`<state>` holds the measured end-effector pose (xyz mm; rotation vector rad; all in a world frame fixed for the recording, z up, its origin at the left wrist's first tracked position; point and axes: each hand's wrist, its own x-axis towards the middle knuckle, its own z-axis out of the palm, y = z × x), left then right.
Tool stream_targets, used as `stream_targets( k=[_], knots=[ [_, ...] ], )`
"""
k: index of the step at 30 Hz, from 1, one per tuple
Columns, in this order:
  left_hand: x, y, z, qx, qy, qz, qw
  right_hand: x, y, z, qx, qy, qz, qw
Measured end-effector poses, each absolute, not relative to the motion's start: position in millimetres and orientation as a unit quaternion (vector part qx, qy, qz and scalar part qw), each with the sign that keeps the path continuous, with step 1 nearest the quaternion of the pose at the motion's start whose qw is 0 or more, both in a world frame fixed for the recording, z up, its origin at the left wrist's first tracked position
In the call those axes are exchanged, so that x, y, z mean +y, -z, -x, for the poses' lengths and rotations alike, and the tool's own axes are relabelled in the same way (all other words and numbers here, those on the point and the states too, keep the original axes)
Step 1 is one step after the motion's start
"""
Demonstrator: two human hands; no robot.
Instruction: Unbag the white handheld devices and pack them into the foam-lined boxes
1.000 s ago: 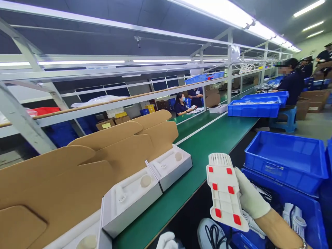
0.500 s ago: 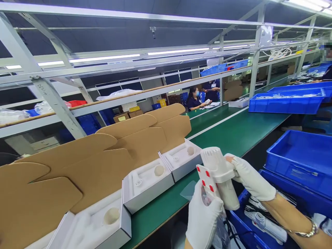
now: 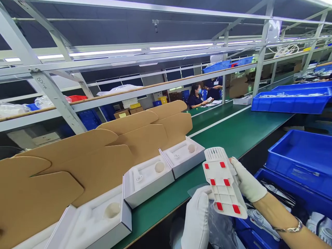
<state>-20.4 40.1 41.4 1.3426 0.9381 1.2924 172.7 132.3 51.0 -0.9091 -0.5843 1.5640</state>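
A white plastic device with a slotted top and a flat back plate (image 3: 225,188) carrying several red pads is held above the green belt's near edge. My right hand (image 3: 247,181), in a white glove, is closed around its right side; the fingertips are partly hidden behind it. My left hand (image 3: 196,218), also gloved, is closed at the device's lower left with a clear plastic bag (image 3: 220,226) in its grip. The bag hangs below the device. Some of the left fingers are hidden.
Open boxes with white moulded inserts, a near one (image 3: 103,221), a middle one (image 3: 149,183) and a far one (image 3: 183,160), line the green belt (image 3: 233,129). Blue bins (image 3: 301,162) stand at right, the lower one holding white devices. A co-worker (image 3: 195,97) sits across the belt.
The device has turned so its red-padded back plate faces me. My left hand has slid down and left off the plate, toward the bag. My right hand still grips the device.
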Motion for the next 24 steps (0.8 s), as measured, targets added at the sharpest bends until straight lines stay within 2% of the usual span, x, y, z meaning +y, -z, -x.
stream_targets(
  k=[4, 7, 11, 14, 17, 24],
  knots=[
    [40, -46, 19, 0.404, -0.524, -0.561, 0.497, 132, -62, -176, -0.391, -0.579, 0.437, 0.567],
    [42, -53, 10, 0.460, -0.466, -0.560, 0.508, 127, -76, -175, -0.494, -0.505, 0.444, 0.551],
    [56, -58, 3, 0.513, -0.432, -0.536, 0.512, 124, -93, -170, -0.647, -0.286, 0.486, 0.514],
    [65, -58, 6, 0.447, -0.475, -0.528, 0.544, 125, -102, -166, -0.690, -0.179, 0.505, 0.486],
    [65, -48, 7, 0.349, -0.522, -0.481, 0.612, 126, -107, -167, -0.705, -0.170, 0.499, 0.474],
    [63, 1, -10, 0.290, -0.568, -0.203, 0.743, 107, -75, -184, -0.717, -0.327, 0.425, 0.446]
  ],
)
